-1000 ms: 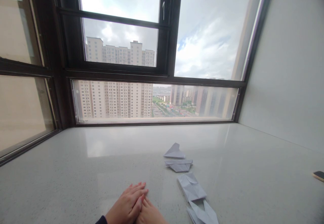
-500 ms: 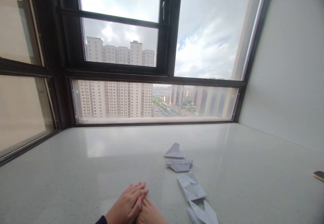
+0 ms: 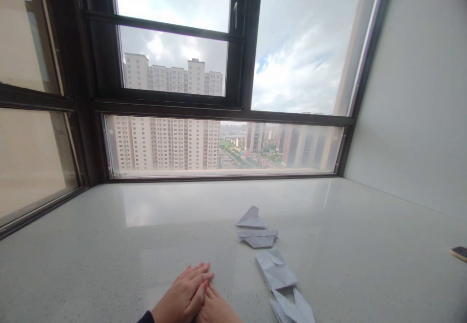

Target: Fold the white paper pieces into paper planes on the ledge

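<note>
My left hand (image 3: 184,291) rests on the pale speckled sill (image 3: 91,245) near the bottom middle, its fingers laid out flat over my right hand (image 3: 218,307). My right hand lies beneath it, back up, with its fingers hidden. Nothing shows held in the left. To the right of the hands lie folded white papers: a pointed one (image 3: 251,217) at the back, a boat-like one (image 3: 258,238) just in front of it, a squarish packet (image 3: 277,270) nearer, and a piece with pointed flaps (image 3: 294,307) touching the packet at the bottom edge.
A dark-framed window (image 3: 175,105) stands behind the sill, with tall buildings and cloudy sky outside. A white wall (image 3: 412,99) rises on the right. Part of a small dark object with a light edge (image 3: 460,253) shows at the far right edge.
</note>
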`<state>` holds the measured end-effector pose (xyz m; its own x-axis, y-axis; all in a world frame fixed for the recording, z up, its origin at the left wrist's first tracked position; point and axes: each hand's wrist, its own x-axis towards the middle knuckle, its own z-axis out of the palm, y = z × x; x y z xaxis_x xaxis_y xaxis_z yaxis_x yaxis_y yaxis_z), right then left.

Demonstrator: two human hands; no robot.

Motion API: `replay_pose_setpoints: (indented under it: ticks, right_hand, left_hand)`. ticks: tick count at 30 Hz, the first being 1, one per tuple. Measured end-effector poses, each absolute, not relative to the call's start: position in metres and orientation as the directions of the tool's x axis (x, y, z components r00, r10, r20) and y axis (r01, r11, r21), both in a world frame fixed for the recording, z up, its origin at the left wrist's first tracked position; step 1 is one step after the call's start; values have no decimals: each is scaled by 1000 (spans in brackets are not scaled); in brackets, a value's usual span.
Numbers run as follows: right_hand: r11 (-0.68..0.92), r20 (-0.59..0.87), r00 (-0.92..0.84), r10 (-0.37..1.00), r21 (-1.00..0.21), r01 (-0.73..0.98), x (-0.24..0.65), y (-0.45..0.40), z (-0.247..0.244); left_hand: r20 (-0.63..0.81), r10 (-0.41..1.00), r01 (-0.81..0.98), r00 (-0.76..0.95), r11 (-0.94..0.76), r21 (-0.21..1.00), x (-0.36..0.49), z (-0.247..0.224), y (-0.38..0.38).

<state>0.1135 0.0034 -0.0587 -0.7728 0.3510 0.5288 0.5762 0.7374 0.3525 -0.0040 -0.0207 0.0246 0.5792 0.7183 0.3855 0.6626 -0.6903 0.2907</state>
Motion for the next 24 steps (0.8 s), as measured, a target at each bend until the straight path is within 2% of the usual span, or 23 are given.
replay_pose_setpoints:
  ticks: [5, 10, 24]
  right_hand:
    - [724, 541, -764, 350, 362, 588, 114, 4, -60]
    - [723, 544, -761, 353, 358, 591, 114, 3, -59]
    - [731, 533, -769, 354, 356, 582, 114, 5, -62]
  left_hand:
    - [417, 707, 647, 572, -701, 300, -4, 24, -20]
    - [372, 726, 667, 578, -683, 298, -5, 24, -21]
    - [374, 717, 663, 589, -692, 284, -3, 24, -19]
